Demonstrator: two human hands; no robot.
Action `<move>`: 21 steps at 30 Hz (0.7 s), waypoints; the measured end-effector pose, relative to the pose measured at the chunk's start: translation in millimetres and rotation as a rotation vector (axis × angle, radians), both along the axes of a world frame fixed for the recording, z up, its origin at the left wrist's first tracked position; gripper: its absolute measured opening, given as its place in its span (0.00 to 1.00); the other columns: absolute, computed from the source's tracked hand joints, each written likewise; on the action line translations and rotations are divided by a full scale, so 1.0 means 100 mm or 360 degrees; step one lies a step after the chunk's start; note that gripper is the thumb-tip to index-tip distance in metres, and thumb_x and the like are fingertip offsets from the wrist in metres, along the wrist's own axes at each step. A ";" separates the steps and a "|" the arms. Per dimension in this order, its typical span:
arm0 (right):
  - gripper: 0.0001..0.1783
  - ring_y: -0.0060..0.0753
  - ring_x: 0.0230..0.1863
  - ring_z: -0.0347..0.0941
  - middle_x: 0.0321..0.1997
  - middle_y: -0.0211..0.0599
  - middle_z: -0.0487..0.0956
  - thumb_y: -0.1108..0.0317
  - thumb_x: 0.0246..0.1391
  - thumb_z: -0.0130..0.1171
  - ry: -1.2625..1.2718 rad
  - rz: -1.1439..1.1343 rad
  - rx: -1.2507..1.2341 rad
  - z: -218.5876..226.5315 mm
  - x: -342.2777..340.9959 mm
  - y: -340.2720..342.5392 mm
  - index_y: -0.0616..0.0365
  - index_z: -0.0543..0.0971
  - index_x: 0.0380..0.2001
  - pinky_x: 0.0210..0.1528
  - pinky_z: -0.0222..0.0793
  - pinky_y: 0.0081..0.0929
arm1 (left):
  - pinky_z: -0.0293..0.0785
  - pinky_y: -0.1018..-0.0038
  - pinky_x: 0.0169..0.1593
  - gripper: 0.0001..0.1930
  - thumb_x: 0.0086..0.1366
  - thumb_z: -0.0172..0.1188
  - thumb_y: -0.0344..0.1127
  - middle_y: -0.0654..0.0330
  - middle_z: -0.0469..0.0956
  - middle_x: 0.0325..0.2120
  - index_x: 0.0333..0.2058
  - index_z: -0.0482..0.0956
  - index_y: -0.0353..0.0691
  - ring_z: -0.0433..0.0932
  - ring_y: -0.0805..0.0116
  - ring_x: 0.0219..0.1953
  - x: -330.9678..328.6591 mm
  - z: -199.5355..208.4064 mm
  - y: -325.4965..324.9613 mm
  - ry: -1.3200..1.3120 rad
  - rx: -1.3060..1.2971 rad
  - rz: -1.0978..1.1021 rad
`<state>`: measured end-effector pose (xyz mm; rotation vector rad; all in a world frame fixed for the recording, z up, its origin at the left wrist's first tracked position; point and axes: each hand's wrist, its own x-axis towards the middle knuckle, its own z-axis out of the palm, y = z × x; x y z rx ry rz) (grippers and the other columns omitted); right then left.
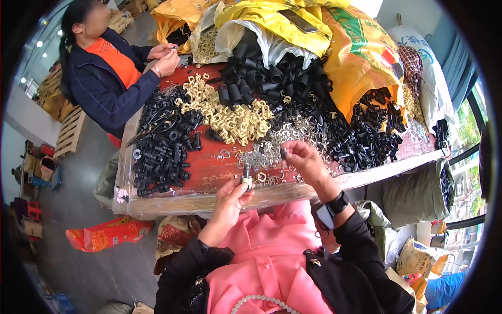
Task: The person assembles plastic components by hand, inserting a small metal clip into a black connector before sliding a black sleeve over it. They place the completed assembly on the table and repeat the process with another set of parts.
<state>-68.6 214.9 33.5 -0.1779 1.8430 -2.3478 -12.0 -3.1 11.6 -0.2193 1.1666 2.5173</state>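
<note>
My left hand (231,199) is closed at the table's front edge, thumb and fingers pinching a small part with a pale brass-coloured collar (247,181) and a dark stem (247,170) that points away from me. To the right and a little farther in, my right hand (304,160) pinches a small dark piece (284,154) whose kind I cannot make out. Beneath and between the hands lies a scatter of small silvery metal clips (256,158). Past them sits a heap of cream-gold ring-shaped pieces (238,121).
Black plastic fittings (162,159) cover the table's left side; black tubes (277,78) lie at the back. An orange sack (361,57) spills black parts (371,136) at the right. Across the left corner a co-worker (112,68) handles something small. The table's wooden edge (183,201) is plastic-wrapped.
</note>
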 end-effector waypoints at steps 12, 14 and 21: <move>0.11 0.19 0.23 0.68 0.27 0.31 0.72 0.76 0.47 0.51 0.0043 0.0210 -0.0245 0.27 0.57 -0.37 0.62 0.69 0.37 0.26 0.66 0.13 | 0.69 0.81 0.35 0.11 0.54 0.54 0.30 0.63 0.73 0.32 0.37 0.70 0.35 0.72 0.76 0.32 0.05 0.41 0.19 0.0137 -0.0001 -0.0186; 0.11 0.19 0.23 0.68 0.28 0.31 0.72 0.76 0.47 0.51 0.0065 0.0187 -0.0198 0.28 0.58 -0.38 0.63 0.68 0.37 0.26 0.66 0.13 | 0.70 0.81 0.36 0.11 0.55 0.52 0.31 0.62 0.73 0.32 0.38 0.70 0.37 0.72 0.75 0.32 0.05 0.38 0.20 0.0146 -0.0016 -0.0202; 0.14 0.20 0.26 0.67 0.28 0.34 0.72 0.73 0.42 0.56 0.0804 -0.0074 0.0790 0.17 0.54 -0.42 0.61 0.71 0.36 0.27 0.64 0.15 | 0.71 0.78 0.38 0.12 0.56 0.51 0.31 0.61 0.72 0.34 0.39 0.69 0.37 0.73 0.73 0.34 0.02 0.36 0.19 0.0079 0.0049 -0.0228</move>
